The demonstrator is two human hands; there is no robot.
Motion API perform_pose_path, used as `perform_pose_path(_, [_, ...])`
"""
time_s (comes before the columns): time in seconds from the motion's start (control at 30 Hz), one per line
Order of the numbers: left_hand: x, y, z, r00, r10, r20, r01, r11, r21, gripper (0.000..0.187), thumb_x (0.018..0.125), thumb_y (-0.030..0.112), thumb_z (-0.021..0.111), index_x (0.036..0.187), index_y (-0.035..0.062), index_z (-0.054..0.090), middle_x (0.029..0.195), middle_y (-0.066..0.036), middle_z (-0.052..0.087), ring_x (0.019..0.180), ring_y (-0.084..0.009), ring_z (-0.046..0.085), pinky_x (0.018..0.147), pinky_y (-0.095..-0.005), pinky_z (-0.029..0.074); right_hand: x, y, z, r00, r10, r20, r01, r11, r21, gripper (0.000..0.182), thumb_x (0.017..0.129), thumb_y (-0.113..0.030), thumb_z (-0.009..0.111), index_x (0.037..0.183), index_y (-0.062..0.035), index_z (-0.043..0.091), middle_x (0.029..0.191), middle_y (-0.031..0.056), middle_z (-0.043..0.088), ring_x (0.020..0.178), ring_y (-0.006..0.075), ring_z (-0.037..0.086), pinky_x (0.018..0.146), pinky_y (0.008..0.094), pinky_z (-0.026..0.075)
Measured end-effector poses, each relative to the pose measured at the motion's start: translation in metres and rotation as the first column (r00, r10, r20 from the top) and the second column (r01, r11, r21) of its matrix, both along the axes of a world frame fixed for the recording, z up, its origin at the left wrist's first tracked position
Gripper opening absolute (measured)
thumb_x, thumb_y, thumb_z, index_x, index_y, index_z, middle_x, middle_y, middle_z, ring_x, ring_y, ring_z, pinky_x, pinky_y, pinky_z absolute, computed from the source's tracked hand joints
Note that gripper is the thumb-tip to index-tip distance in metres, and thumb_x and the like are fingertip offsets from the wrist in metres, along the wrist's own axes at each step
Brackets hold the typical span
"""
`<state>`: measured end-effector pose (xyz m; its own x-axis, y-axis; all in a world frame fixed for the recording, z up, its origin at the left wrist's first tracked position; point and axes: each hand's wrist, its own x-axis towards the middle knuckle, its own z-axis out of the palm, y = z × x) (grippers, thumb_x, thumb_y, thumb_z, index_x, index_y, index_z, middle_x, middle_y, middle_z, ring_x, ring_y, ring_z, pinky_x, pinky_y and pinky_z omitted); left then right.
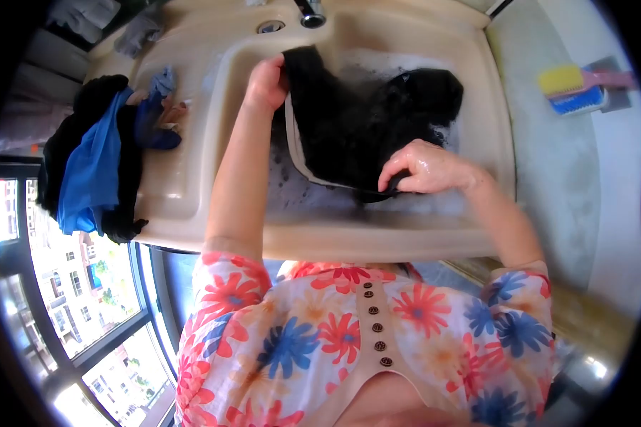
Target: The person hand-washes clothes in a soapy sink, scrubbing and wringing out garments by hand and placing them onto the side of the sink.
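Note:
A wet black garment (335,135) is spread in the soapy water of the beige sink (377,242). My left hand (267,84) is closed on its upper left end, lifting that part against the sink's left side. Lower right, my right hand (426,167), wet with suds, pinches the garment's near edge between thumb and fingers. The far right part of the cloth bunches up out of the water. A pale curved rim runs along the garment's left and near side; what it belongs to is partly hidden. Its exact kind of clothing I cannot make out.
Above the sink is a metal faucet (312,16). Black and blue clothes (92,171) hang over the left counter edge, with small blue pieces (157,117) beside them. A grey cloth (141,34) lies farther back. Yellow and blue brushes (561,82) are at the right wall.

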<state>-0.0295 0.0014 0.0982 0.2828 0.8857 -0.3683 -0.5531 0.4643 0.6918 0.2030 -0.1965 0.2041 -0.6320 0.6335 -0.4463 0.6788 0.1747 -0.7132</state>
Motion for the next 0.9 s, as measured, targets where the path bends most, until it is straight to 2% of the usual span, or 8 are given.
perform_pose_path(0.07, [-0.011,-0.004,0.001,0.997,0.068,-0.041,-0.063,0.989,0.132,0.023,0.083,0.006,0.046,0.100,-0.0017,0.060,0.093,-0.010,0.062,0.087,-0.0218,0.060,0.075,-0.0322,0.049,0.002,-0.003,-0.007,0.999,0.023,-0.046,-0.021,0.999,0.038,0.028,0.066,-0.007,0.051,0.090,-0.0060,0.066,0.082,0.0116,0.065,0.072,0.0250,0.061,0.069,0.0312,0.047])
perform_pose_path(0.1, [-0.026,0.012,-0.022,0.924,0.151,-0.351,-0.074,0.972,0.225,0.026,0.080,0.007,0.047,0.101,0.0025,0.061,0.090,-0.011,0.062,0.088,-0.0253,0.060,0.075,-0.0353,0.049,0.005,-0.006,-0.012,0.997,0.033,-0.069,-0.029,0.998,0.058,0.028,0.066,-0.007,0.051,0.091,-0.0060,0.066,0.084,0.0117,0.065,0.073,0.0254,0.061,0.069,0.0314,0.047])
perform_pose_path(0.17, [-0.044,0.001,-0.026,0.181,0.475,-0.861,0.242,0.827,0.507,0.025,0.078,0.008,0.048,0.098,0.0081,0.063,0.088,-0.014,0.062,0.081,-0.0286,0.061,0.072,-0.0377,0.049,0.010,-0.014,-0.022,0.999,-0.012,-0.040,0.014,0.999,0.044,0.030,0.066,-0.009,0.052,0.093,-0.0060,0.064,0.085,0.0119,0.065,0.074,0.0262,0.061,0.069,0.0314,0.047])
perform_pose_path(0.27, [-0.051,-0.032,-0.018,-0.268,0.420,-0.867,0.690,0.712,0.132,0.019,0.079,0.010,0.049,0.090,0.0090,0.065,0.090,-0.015,0.060,0.082,-0.0296,0.057,0.073,-0.0387,0.047,0.013,-0.022,-0.029,0.989,-0.146,-0.036,0.145,0.989,-0.039,0.032,0.066,-0.010,0.053,0.096,-0.0062,0.063,0.081,0.0130,0.064,0.069,0.0266,0.060,0.066,0.0321,0.047])
perform_pose_path(0.47, [-0.026,-0.101,-0.002,-0.169,0.613,-0.772,0.957,0.290,0.021,0.015,0.068,0.006,0.055,0.079,0.0113,0.064,0.084,-0.010,0.054,0.093,-0.0302,0.051,0.077,-0.0385,0.045,0.008,-0.036,-0.031,0.970,-0.240,0.038,0.240,0.971,-0.001,0.032,0.066,-0.010,0.056,0.097,-0.0061,0.062,0.072,0.0141,0.061,0.062,0.0265,0.058,0.061,0.0335,0.045])
perform_pose_path(0.57, [-0.007,-0.129,-0.032,-0.182,0.250,-0.951,0.983,0.076,-0.168,0.014,0.066,0.018,0.064,0.078,0.0100,0.064,0.087,-0.008,0.056,0.093,-0.0252,0.053,0.078,-0.0358,0.046,0.016,-0.043,-0.037,0.940,-0.333,-0.069,0.337,0.940,0.053,0.029,0.069,-0.009,0.059,0.097,-0.0059,0.062,0.072,0.0147,0.061,0.060,0.0266,0.057,0.060,0.0330,0.045])
perform_pose_path(0.63, [0.002,-0.138,-0.040,-0.171,0.260,-0.950,0.981,-0.047,-0.189,0.018,0.066,0.018,0.065,0.081,0.0103,0.066,0.093,-0.010,0.059,0.095,-0.0273,0.055,0.077,-0.0374,0.048,0.021,-0.044,-0.028,0.910,-0.410,-0.060,0.412,0.911,0.011,0.027,0.070,-0.008,0.060,0.097,-0.0055,0.061,0.071,0.0142,0.061,0.058,0.0231,0.056,0.059,0.0309,0.044])
perform_pose_path(0.9, [0.009,-0.128,-0.058,-0.218,-0.083,-0.972,0.974,0.042,-0.222,0.023,0.065,0.020,0.068,0.086,0.0103,0.067,0.089,-0.008,0.060,0.088,-0.0235,0.057,0.076,-0.0338,0.047,0.041,-0.057,-0.019,0.783,-0.619,-0.064,0.618,0.785,-0.039,0.025,0.074,-0.002,0.059,0.099,-0.0046,0.061,0.064,0.0064,0.057,0.053,0.0082,0.047,0.052,0.0238,0.041])
